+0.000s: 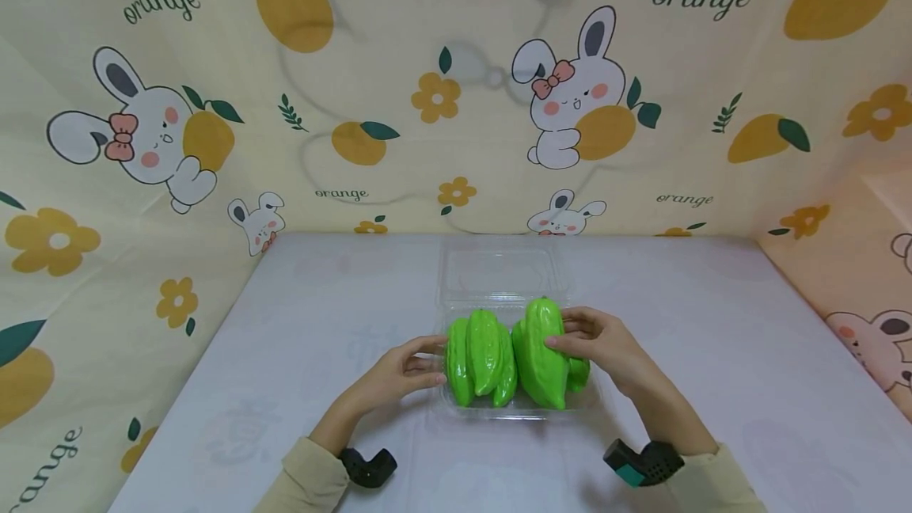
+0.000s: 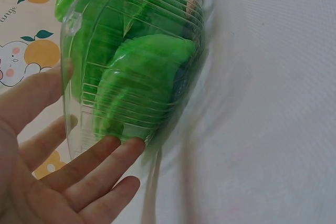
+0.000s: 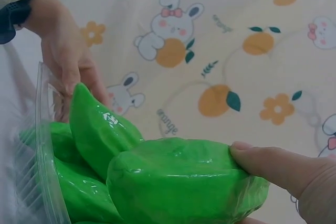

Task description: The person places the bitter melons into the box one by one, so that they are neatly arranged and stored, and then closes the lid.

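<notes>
A glossy green star fruit [image 1: 543, 359] leans at the right side of a clear plastic clamshell box [image 1: 499, 416]. My right hand [image 1: 597, 347] pinches it, with the thumb [image 3: 283, 167] on its near face. Part of the grip is hidden behind the fruit. Several more star fruits [image 1: 484, 355] lie side by side in the box, partly overlapping. My left hand [image 1: 401, 370] is at the box's left side. Its fingers [image 2: 100, 163] are extended and rest against the ribbed plastic wall [image 2: 123, 114] without curling round it.
The box's lid [image 1: 499, 271] lies folded back behind the fruit. All this stands on a white table [image 1: 321, 299]. A patterned cloth [image 1: 399, 38] with rabbits and oranges hangs behind and along the sides. Black devices [image 1: 368, 468] are worn on both wrists.
</notes>
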